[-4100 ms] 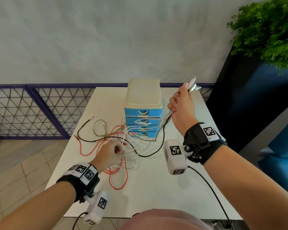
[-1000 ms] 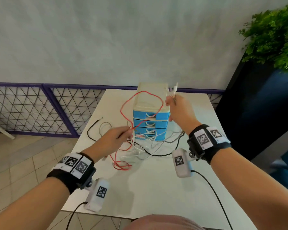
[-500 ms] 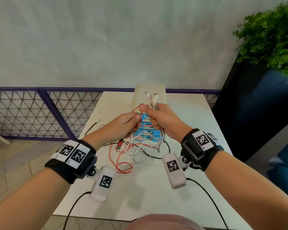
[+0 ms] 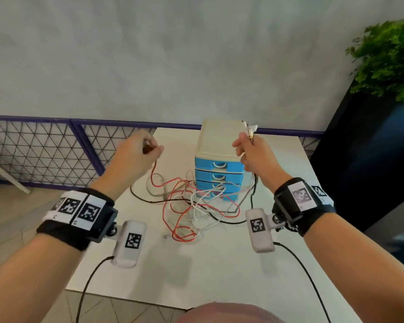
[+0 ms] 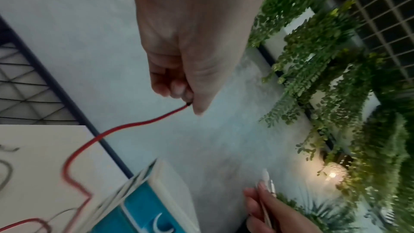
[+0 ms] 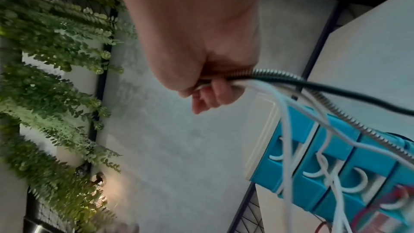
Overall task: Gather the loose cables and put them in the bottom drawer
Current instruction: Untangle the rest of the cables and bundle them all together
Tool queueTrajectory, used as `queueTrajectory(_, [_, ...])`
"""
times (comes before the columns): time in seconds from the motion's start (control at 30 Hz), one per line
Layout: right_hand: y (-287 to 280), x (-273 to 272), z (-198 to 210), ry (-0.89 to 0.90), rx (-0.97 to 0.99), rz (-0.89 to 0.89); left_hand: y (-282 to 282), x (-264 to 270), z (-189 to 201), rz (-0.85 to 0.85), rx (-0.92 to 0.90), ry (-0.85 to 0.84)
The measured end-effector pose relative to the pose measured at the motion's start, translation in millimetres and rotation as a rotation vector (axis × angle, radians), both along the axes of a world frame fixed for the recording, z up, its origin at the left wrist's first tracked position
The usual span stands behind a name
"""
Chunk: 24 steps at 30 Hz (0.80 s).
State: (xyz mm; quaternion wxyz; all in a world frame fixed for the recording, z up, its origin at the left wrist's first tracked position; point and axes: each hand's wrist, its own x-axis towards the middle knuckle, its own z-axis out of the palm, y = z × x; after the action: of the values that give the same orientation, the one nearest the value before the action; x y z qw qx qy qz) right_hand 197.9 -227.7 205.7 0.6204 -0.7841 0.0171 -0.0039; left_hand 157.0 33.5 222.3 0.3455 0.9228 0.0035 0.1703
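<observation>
A small drawer unit [image 4: 219, 145] with a cream top and several blue drawers, all closed, stands at the back of the white table [image 4: 219, 264]. A tangle of red, white, black and grey cables [image 4: 191, 206] lies in front of it. My left hand [image 4: 147, 148] is raised to the unit's left and pinches the end of the red cable [image 5: 139, 123]. My right hand [image 4: 250, 148], raised beside the unit's top right corner, grips a bundle of cable ends [image 6: 268, 84], white, black and metal-braided, with plugs [image 4: 250, 131] sticking up above the fist.
A purple-framed wire mesh fence [image 4: 56, 150] runs behind the table on the left. A dark planter with green foliage [image 4: 387, 54] stands at the right. The wrist cameras' black leads hang off the table's near edge.
Half a second ago both hands met in front of the drawer unit. Now they have drawn apart, the left moving left with the red cable end, the right moving right and up with its bundle.
</observation>
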Motion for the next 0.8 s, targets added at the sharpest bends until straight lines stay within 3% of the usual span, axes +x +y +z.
queueTrajectory(0.17, [20.2,-13.6,8.2,-0.017,0.179,0.339,-43.9,10.2,16.9,-0.311,-0.197,0.046])
queueTrajectory(0.27, [29.4,-24.0,9.4,0.02,0.282,0.47,-70.9,15.2,19.0,-0.394,-0.363,-0.017])
queueTrajectory(0.4, [27.5,-30.5,12.9,0.081,0.385,0.495,-83.3,27.8,14.8,-0.382,-0.525,-0.092])
queueTrajectory(0.57, [19.7,-31.8,14.6,0.105,0.396,0.514,-90.7,29.9,13.3,-0.647,-0.556,0.057])
queueTrajectory(0.7, [20.0,-33.1,14.7,0.126,0.352,0.54,-102.0,32.6,11.1,-0.642,-0.67,0.091])
queueTrajectory(0.8, [21.5,-30.4,11.2,0.144,0.378,0.486,-115.3,31.6,4.2,-0.581,-0.873,0.142])
